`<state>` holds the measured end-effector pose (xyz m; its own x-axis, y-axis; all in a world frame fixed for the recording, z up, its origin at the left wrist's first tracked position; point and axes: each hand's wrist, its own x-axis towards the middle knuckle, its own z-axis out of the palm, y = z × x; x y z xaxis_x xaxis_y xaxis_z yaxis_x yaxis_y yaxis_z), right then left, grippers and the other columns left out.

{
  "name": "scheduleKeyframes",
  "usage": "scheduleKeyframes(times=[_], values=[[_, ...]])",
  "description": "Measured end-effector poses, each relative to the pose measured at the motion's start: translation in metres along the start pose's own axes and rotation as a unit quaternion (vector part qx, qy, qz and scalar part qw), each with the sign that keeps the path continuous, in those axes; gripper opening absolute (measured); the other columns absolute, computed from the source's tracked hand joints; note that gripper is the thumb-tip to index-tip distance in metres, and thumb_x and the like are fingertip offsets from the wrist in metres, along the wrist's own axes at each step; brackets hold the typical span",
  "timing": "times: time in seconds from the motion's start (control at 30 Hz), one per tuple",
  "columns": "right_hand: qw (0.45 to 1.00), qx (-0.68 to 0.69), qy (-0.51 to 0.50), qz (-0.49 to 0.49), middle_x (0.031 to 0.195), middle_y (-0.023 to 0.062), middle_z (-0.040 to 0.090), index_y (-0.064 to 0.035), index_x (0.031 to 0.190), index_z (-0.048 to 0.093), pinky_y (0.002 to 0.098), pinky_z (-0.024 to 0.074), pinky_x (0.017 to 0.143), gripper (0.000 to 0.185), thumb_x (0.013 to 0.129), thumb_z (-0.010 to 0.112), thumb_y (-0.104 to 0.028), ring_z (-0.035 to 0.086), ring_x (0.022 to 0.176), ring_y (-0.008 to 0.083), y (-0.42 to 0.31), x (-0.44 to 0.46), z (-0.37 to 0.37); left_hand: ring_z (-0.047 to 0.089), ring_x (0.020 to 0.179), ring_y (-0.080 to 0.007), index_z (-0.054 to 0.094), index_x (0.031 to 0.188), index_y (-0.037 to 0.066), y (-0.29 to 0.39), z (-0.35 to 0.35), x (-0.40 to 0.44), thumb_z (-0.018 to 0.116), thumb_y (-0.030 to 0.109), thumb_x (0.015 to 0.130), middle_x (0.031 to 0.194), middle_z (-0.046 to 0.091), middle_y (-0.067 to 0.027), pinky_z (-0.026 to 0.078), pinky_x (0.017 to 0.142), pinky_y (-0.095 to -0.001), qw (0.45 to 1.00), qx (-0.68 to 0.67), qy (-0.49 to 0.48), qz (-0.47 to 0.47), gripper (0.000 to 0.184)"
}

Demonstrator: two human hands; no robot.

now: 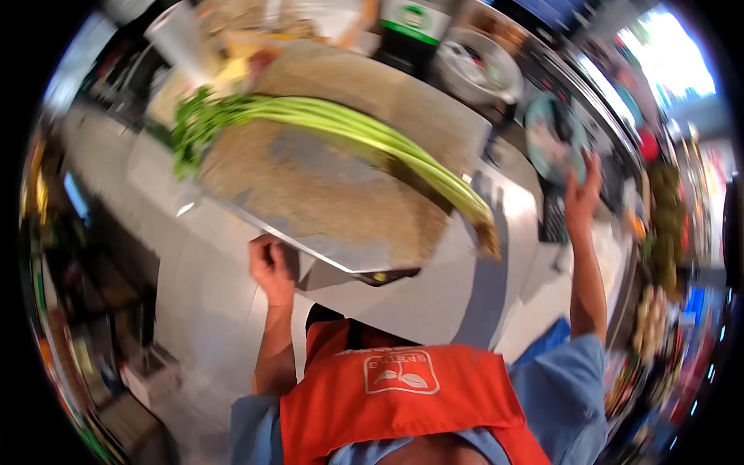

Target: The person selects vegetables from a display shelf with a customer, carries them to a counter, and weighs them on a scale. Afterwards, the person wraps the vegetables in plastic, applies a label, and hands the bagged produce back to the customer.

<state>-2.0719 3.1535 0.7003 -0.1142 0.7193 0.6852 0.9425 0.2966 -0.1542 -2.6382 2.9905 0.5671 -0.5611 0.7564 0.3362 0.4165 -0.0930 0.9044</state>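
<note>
A long bunch of celery (333, 113) lies curved across a worn, brown cutting board (310, 205), its leaves to the left and its root end past the right edge. Along the board's near edge rests a knife (387, 276) with a dark handle and a thin, pale blade. My left hand (273, 267) hangs beside the blade, below the board's left part, its fingers curled and nothing visible in them. Raised on the right, my right hand (583, 198) has its fingers stretched out near a greenish round dish (554, 136). Motion blurs both hands somewhat.
Behind the board stand a whitish bowl (479, 68) with small items and a dark container with a green label (411, 31). A white roll (177, 35) is at the back left. Crowded shelves (666, 217) line the right. A cardboard box (152, 372) sits lower left.
</note>
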Motion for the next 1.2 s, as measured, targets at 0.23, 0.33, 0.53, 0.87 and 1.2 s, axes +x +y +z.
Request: scheduleKeyframes(times=[0.23, 0.33, 0.53, 0.87, 1.2], values=[[0.998, 0.058, 0.012, 0.036, 0.133, 0.0188, 0.062, 0.0046, 0.146, 0.036, 0.0438, 0.0396, 0.105, 0.061, 0.093, 0.064, -0.009, 0.056, 0.120, 0.0377, -0.010, -0.056, -0.042, 0.049, 0.089, -0.0144, 0.056, 0.101, -0.001, -0.012, 0.003, -0.005, 0.057, 0.022, 0.102, 0.095, 0.055, -0.0048, 0.043, 0.084, -0.0293, 0.998, -0.044, -0.041, -0.021, 0.023], [0.986, 0.109, -0.012, 0.126, 0.126, 0.0196, 0.064, 0.0050, 0.146, 0.034, 0.0435, 0.0419, 0.105, 0.063, 0.091, 0.063, -0.004, 0.059, 0.117, 0.0361, -0.028, -0.093, -0.053, 0.048, 0.089, -0.0155, 0.054, 0.100, -0.001, -0.005, -0.001, -0.004, 0.059, 0.027, 0.102, 0.094, 0.054, -0.0055, 0.042, 0.085, -0.0297, 0.999, -0.003, -0.045, -0.008, 0.029], [0.975, 0.122, -0.036, 0.180, 0.119, 0.0191, 0.066, 0.0051, 0.145, 0.034, 0.0409, 0.0429, 0.106, 0.068, 0.086, 0.067, 0.003, 0.062, 0.115, 0.0344, -0.058, -0.166, -0.047, 0.046, 0.087, -0.0162, 0.052, 0.098, -0.001, -0.025, -0.004, -0.004, 0.060, 0.030, 0.102, 0.092, 0.052, -0.0055, 0.041, 0.084, -0.0294, 0.999, -0.020, -0.044, 0.018, 0.032], [0.929, 0.218, -0.001, 0.300, 0.118, 0.0155, 0.068, -0.0073, 0.150, 0.032, 0.0374, 0.0544, 0.090, 0.072, 0.088, 0.066, 0.003, 0.067, 0.109, 0.0270, -0.103, -0.200, -0.028, 0.054, 0.092, -0.0179, 0.056, 0.105, -0.003, -0.046, -0.011, 0.000, 0.059, 0.024, 0.102, 0.098, 0.061, -0.0090, 0.046, 0.087, -0.0325, 0.999, 0.008, -0.046, -0.019, 0.027], [0.848, 0.308, 0.053, 0.428, 0.106, 0.0100, 0.071, -0.0055, 0.140, 0.042, 0.0282, 0.0525, 0.083, 0.057, 0.089, 0.067, 0.000, 0.066, 0.100, 0.0158, -0.220, -0.183, -0.013, 0.059, 0.086, -0.0145, 0.061, 0.106, 0.001, -0.005, -0.021, 0.011, 0.059, 0.009, 0.099, 0.097, 0.064, -0.0064, 0.049, 0.082, -0.0280, 0.979, -0.081, -0.146, -0.117, 0.010]])
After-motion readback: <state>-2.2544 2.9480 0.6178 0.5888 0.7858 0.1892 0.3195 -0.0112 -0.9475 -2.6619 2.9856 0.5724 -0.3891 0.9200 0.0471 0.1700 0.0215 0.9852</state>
